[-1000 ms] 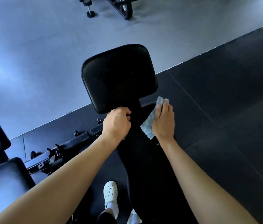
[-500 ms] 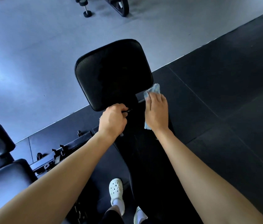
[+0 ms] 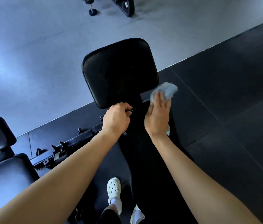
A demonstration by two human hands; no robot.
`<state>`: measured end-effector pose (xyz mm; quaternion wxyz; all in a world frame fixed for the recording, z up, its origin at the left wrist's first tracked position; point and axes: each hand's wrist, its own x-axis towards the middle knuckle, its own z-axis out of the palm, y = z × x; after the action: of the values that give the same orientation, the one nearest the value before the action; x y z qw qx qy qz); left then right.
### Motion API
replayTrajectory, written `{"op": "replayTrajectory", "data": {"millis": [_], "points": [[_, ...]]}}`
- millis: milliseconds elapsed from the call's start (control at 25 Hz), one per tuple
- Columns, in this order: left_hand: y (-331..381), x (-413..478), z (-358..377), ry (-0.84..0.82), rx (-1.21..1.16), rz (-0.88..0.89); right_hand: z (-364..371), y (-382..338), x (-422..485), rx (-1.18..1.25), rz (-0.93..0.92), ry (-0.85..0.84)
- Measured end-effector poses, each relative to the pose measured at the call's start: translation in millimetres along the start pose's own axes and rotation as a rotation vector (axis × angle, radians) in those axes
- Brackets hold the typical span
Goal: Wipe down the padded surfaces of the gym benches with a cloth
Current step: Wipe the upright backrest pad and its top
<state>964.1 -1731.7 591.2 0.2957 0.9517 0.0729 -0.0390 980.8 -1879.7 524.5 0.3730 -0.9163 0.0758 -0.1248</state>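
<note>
Curling around a small dark handle [image 3: 131, 109] just under the lower edge of the square pad [image 3: 119, 73], the left hand [image 3: 117, 118] is gripping it with the fingers folded in. The right hand [image 3: 158, 116] is lying flat with its fingers straight and is pressing a light blue cloth [image 3: 168, 90] onto the upper end of the long pad [image 3: 145, 167], right of centre in the frame.

Most of the cloth is bunching out beyond the fingertips, next to the lower right corner of the square pad. A small corner is showing beside the wrist. Both black pads are lying in line, running from the centre of the frame down to the bottom edge.

A second bench [image 3: 3, 175] is sitting at the lower left, and a black metal rail [image 3: 59, 151] is lying between the two benches. A white clog [image 3: 113, 187] is standing on the dark rubber mat [image 3: 224, 102] left of the long pad, near the bottom. Grey floor [image 3: 30, 46] is filling the upper left, and a dumbbell [image 3: 92, 8] is lying at the top edge.
</note>
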Motion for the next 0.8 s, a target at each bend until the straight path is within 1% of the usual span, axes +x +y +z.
{"op": "replayTrajectory", "data": {"millis": [80,200,240,360,400,440,560,600,680,720,800], "points": [[0,0,0,-0.006,0.001,-0.004,-1,-3,-3,-0.053,-0.147,-0.055],[0,-1,-3,-0.011,-0.019,-0.006,-13,22,-18,-0.112,-0.268,-0.101],[-3,-1,-3,-0.017,-0.033,-0.002,-16,30,-26,-0.091,-0.236,-0.115],[-6,3,-2,-0.038,-0.107,0.012,-18,31,-34,0.039,0.037,-0.113],[-8,2,-3,-0.050,-0.128,0.024,-14,20,-36,0.060,0.079,-0.103],[-12,3,-5,-0.065,-0.143,0.039,-9,2,-40,0.062,0.053,-0.105],[-24,2,-12,-0.157,-0.169,0.118,5,-37,-64,-0.028,-0.242,-0.208],[-27,0,-14,-0.196,-0.167,0.140,6,-39,-71,-0.058,-0.284,-0.237],[-39,-4,-20,-0.248,-0.161,0.150,3,-27,-82,-0.138,-0.289,-0.222],[-48,-7,-22,-0.241,-0.164,0.142,-1,-18,-89,-0.175,-0.255,-0.197],[-67,-13,-27,-0.204,-0.189,0.104,-5,-7,-103,-0.152,-0.062,-0.151]]}}
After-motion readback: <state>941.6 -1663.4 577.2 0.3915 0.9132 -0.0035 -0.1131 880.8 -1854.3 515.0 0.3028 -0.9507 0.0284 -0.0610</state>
